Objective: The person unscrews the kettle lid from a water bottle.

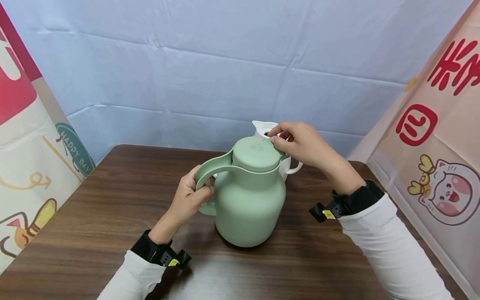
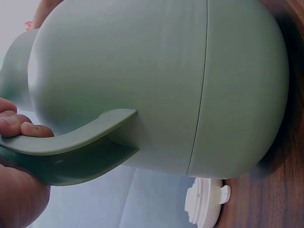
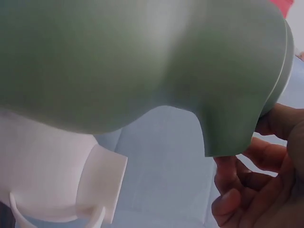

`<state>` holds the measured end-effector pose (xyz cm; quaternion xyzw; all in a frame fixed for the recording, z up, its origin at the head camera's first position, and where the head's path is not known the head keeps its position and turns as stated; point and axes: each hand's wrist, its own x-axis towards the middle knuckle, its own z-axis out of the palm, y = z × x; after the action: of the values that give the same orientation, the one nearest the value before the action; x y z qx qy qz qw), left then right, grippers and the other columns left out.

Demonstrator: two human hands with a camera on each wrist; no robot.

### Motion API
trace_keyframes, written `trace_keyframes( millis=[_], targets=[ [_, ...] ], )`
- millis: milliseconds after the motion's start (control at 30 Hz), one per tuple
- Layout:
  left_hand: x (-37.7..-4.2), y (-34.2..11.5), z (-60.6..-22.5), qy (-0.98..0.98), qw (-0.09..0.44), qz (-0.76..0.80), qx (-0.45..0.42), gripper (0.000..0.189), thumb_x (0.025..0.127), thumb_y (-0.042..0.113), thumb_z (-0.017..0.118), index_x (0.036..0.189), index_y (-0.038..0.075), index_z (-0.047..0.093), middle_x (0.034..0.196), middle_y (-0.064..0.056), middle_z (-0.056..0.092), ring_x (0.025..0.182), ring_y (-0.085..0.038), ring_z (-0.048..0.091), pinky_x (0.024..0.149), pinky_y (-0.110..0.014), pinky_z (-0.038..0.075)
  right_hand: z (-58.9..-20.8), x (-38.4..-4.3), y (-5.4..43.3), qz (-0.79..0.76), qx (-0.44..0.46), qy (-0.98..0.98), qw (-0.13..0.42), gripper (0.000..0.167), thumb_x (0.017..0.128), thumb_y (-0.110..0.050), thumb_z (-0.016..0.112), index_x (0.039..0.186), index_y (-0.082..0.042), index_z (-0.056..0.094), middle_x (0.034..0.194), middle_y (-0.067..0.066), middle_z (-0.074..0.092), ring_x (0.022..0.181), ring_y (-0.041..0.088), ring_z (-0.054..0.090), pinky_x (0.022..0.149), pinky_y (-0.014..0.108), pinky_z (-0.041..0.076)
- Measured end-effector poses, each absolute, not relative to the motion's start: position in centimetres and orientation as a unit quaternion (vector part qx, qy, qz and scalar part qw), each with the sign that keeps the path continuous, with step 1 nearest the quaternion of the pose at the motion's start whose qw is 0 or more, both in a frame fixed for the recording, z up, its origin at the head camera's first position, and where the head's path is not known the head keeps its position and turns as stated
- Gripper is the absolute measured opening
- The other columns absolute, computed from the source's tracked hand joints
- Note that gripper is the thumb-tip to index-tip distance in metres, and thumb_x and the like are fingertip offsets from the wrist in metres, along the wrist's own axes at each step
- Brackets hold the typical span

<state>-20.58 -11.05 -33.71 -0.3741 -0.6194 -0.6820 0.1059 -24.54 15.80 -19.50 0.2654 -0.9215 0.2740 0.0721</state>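
A pale green thermos jug [image 1: 249,204] stands upright on the table, its round lid [image 1: 256,154] seated on top. My left hand [image 1: 189,191] grips the jug's handle [image 2: 95,137], with fingers and thumb wrapped round it. At the opposite side, my right hand [image 1: 300,141] holds the lid's edge by the spout [image 3: 230,133]; its thumb lies at the rim and its curled fingers are by the spout's tip. Behind the jug, partly hidden, stands a white pitcher [image 3: 52,171] with its top uncovered. A white lid [image 2: 204,202] lies on the table behind the jug.
The brown wooden table [image 1: 93,233] ends at a pale blue cloth backdrop [image 1: 187,75]. Printed panels hang at the left [image 1: 33,166] and the right [image 1: 431,175]. The white pitcher's handle [image 1: 296,168] points to the right, below my right hand.
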Motion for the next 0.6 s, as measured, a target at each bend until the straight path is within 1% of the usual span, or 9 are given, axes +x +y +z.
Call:
trace_keyframes(
  millis=[133,400,500,600],
  targets=[
    [-20.6,-11.0,-33.6,-0.617,0.111,-0.679,-0.381,0.007,0.086,-0.009,0.041,0.088,-0.002,0.042,0.053,0.000,0.036,0.041,-0.014,0.033,0.040,-0.030,0.030,-18.8,-24.7,15.5,0.253,0.267,-0.928,0.052,0.023,0.090,-0.012,0.052,0.104,-0.002,0.066,0.085,0.010,0.065,0.073,0.020,0.059,0.065,0.034,0.044],
    [-20.5,-10.9,-33.6,-0.616,0.106,-0.683,-0.378,0.008,0.087,-0.009,0.041,0.088,-0.002,0.043,0.053,-0.001,0.035,0.041,-0.015,0.031,0.040,-0.031,0.029,-18.1,-25.0,15.0,0.227,0.273,-0.932,0.067,0.019,0.090,-0.013,0.057,0.098,-0.003,0.070,0.078,0.003,0.064,0.068,0.019,0.052,0.061,0.032,0.038],
    [-20.5,-10.9,-33.6,-0.615,0.108,-0.683,-0.380,0.007,0.086,-0.011,0.041,0.090,-0.005,0.042,0.053,-0.002,0.035,0.041,-0.015,0.031,0.040,-0.031,0.029,-17.9,-25.1,14.8,0.216,0.271,-0.936,0.064,0.017,0.090,-0.014,0.058,0.094,-0.004,0.071,0.076,0.002,0.064,0.067,0.019,0.051,0.061,0.032,0.037],
    [-20.4,-10.9,-33.7,-0.614,0.110,-0.684,-0.379,0.006,0.086,-0.011,0.040,0.090,-0.006,0.041,0.053,-0.002,0.036,0.041,-0.015,0.031,0.040,-0.031,0.029,-17.7,-25.2,14.6,0.204,0.269,-0.939,0.062,0.017,0.091,-0.015,0.058,0.092,-0.004,0.071,0.075,0.001,0.064,0.068,0.019,0.052,0.063,0.033,0.038]
  ],
)
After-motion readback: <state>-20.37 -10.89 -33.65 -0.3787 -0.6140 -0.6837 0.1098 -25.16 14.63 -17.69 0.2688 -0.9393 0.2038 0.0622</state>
